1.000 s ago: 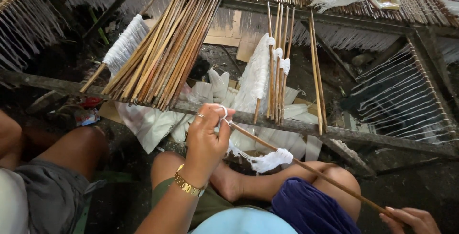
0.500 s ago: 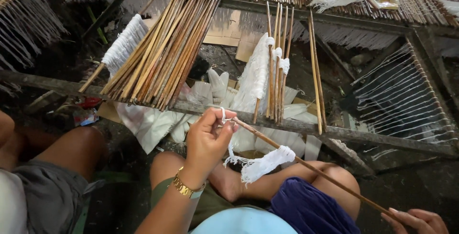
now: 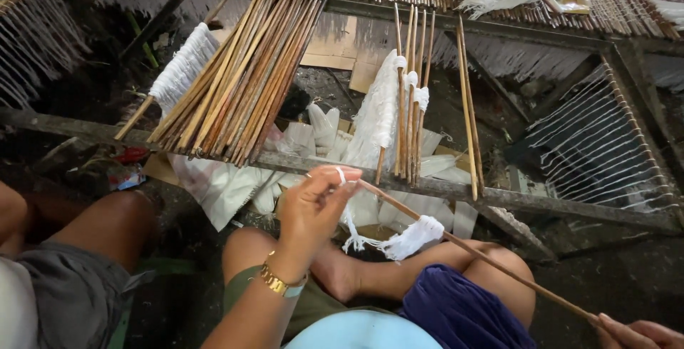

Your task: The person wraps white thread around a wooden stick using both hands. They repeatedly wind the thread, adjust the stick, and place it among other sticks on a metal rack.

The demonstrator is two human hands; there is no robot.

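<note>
Thin bamboo stick (image 3: 491, 263), smooth and tan, slants across the lap; fluffy white cotton thread (image 3: 413, 237) is wound mid-shaft. Left hand (image 3: 317, 210) pinches its upper tip and a thread strand. Right hand (image 3: 638, 331) grips the lower end. Bundled sticks (image 3: 235, 78) lean on a rough wooden beam (image 3: 541, 203).

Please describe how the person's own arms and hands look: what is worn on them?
The left hand is bare, with no glove and no sleeve visible on the forearm. A gold-coloured bracelet with chunky links circles the left wrist. Only part of the right hand shows at the frame corner, also ungloved.
</note>
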